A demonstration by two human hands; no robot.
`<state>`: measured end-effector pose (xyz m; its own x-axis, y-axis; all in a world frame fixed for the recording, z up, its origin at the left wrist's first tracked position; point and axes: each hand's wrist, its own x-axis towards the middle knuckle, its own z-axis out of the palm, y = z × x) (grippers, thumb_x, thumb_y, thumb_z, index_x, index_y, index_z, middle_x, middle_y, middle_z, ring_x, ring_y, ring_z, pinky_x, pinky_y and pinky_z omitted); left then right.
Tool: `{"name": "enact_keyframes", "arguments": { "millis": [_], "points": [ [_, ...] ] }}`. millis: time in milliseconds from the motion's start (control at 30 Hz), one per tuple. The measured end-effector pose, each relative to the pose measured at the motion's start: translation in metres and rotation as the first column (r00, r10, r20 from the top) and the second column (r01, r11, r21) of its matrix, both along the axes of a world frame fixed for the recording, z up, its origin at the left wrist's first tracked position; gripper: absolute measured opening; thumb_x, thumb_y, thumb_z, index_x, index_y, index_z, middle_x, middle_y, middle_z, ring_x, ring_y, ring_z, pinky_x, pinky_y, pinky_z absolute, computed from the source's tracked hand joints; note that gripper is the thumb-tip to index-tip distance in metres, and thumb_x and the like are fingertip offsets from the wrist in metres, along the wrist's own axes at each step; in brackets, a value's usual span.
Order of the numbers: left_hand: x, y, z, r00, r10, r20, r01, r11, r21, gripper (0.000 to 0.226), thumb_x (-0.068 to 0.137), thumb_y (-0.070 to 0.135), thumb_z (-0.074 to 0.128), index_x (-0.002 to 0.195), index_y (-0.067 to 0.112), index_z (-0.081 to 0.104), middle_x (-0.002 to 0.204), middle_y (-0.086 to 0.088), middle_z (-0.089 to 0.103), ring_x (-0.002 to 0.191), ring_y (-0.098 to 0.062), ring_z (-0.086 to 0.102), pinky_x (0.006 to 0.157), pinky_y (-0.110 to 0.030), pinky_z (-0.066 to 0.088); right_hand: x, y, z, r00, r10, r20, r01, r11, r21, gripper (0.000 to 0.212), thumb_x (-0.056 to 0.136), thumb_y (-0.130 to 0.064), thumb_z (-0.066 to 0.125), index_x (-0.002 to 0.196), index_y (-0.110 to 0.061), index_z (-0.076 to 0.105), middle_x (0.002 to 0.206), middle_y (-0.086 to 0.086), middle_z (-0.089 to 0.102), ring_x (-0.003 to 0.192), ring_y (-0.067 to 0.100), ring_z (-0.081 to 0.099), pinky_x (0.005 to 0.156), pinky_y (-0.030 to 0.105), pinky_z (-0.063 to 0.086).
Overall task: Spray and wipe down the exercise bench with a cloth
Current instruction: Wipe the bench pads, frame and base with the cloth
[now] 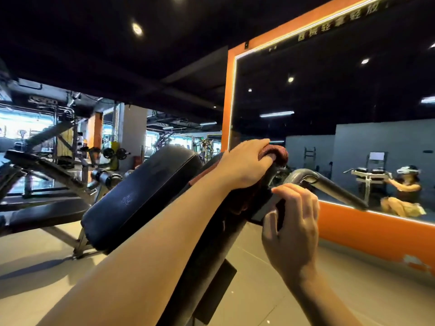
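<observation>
A black padded exercise bench rises at a tilt through the middle of the view, on a dark metal frame. My left hand grips a reddish-brown cloth and holds it against the top end of the frame, just right of the pad. More of the cloth hangs under my wrist. My right hand is lower and to the right, its fingers curled round a dark part of the frame below the grey curved handle. No spray bottle is in view.
A large orange-framed mirror stands close behind the bench on the right, showing a crouching person. Another black bench and weight machines stand at the left. Pale floor spreads below.
</observation>
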<state>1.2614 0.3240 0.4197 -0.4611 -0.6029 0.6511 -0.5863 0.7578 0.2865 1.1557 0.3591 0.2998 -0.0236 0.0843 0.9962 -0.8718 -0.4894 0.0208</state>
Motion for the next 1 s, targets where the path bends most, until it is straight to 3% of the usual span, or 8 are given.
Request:
{"name": "enact_keyframes", "arguments": {
  "millis": [100, 200, 367, 533, 733, 833, 1000],
  "points": [
    [0.012, 0.008, -0.008, 0.992, -0.082, 0.092, 0.093, 0.988, -0.127, 0.048, 0.098, 0.021, 0.049, 0.145, 0.024, 0.04, 0.156, 0.004, 0.029, 0.144, -0.015, 0.022, 0.12, -0.044, 0.016, -0.004, 0.0, -0.001, 0.999, 0.042, -0.023, -0.043, 0.999, -0.026, 0.028, 0.083, -0.012, 0.048, 0.11, -0.009, 0.047, 0.104, 0.02, 0.063, 0.103, 0.025, 0.051, 0.082, 0.065, 0.046],
    [0.031, 0.015, -0.025, 0.982, -0.138, 0.126, 0.157, 0.974, -0.162, 0.047, 0.098, 0.017, 0.049, 0.144, 0.024, 0.043, 0.16, 0.011, 0.018, 0.148, -0.008, 0.006, 0.122, -0.037, 0.008, -0.006, 0.001, -0.002, 0.995, 0.08, -0.051, -0.083, 0.995, -0.056, 0.026, 0.086, -0.015, 0.05, 0.11, -0.009, 0.045, 0.112, 0.012, 0.055, 0.105, 0.023, 0.051, 0.082, 0.063, 0.048],
    [0.062, 0.029, -0.059, 0.979, -0.166, 0.114, 0.183, 0.971, -0.154, 0.05, 0.096, 0.032, 0.046, 0.146, 0.028, 0.039, 0.159, 0.019, 0.013, 0.147, 0.0, 0.001, 0.122, -0.031, 0.004, -0.004, 0.002, -0.002, 0.995, 0.075, -0.073, -0.08, 0.994, -0.078, 0.023, 0.088, -0.016, 0.051, 0.109, -0.009, 0.044, 0.112, 0.009, 0.049, 0.103, 0.024, 0.05, 0.081, 0.06, 0.049],
    [0.077, 0.045, -0.082, 0.986, -0.14, 0.094, 0.154, 0.976, -0.156, 0.054, 0.091, 0.038, 0.042, 0.145, 0.03, 0.039, 0.153, 0.027, 0.013, 0.146, 0.004, 0.0, 0.12, -0.023, 0.001, -0.004, 0.003, -0.003, 0.996, 0.053, -0.077, -0.057, 0.997, -0.045, 0.024, 0.088, -0.014, 0.049, 0.11, -0.007, 0.045, 0.109, 0.016, 0.054, 0.103, 0.026, 0.05, 0.083, 0.061, 0.047],
    [0.107, 0.072, -0.116, 0.991, -0.106, 0.086, 0.11, 0.993, -0.048, 0.047, 0.093, 0.044, 0.04, 0.14, 0.048, 0.034, 0.153, 0.037, 0.01, 0.142, 0.011, -0.003, 0.123, -0.035, 0.004, -0.005, 0.009, -0.001, 0.996, 0.019, -0.086, -0.017, 0.999, 0.027, 0.025, 0.087, -0.016, 0.049, 0.111, -0.009, 0.044, 0.107, 0.024, 0.059, 0.103, 0.029, 0.049, 0.086, 0.061, 0.045],
    [0.123, 0.09, -0.136, 0.993, -0.093, 0.072, 0.095, 0.995, -0.014, 0.042, 0.092, 0.046, 0.04, 0.131, 0.058, 0.031, 0.148, 0.043, 0.006, 0.141, 0.014, -0.003, 0.122, -0.031, 0.003, -0.005, 0.012, -0.001, 0.997, 0.015, -0.078, -0.011, 0.999, 0.045, 0.027, 0.086, -0.016, 0.049, 0.111, -0.009, 0.044, 0.108, 0.025, 0.059, 0.102, 0.029, 0.048, 0.087, 0.057, 0.044],
    [0.136, 0.107, -0.158, 0.996, -0.05, 0.073, 0.054, 0.997, -0.055, 0.046, 0.089, 0.059, 0.029, 0.134, 0.057, 0.024, 0.148, 0.046, -0.001, 0.141, 0.014, -0.006, 0.117, -0.026, -0.001, -0.002, 0.014, -0.001, 0.997, -0.003, -0.071, 0.006, 0.999, 0.05, 0.029, 0.083, -0.011, 0.05, 0.112, -0.009, 0.043, 0.106, 0.025, 0.058, 0.101, 0.032, 0.049, 0.087, 0.058, 0.044]
  ]
}}
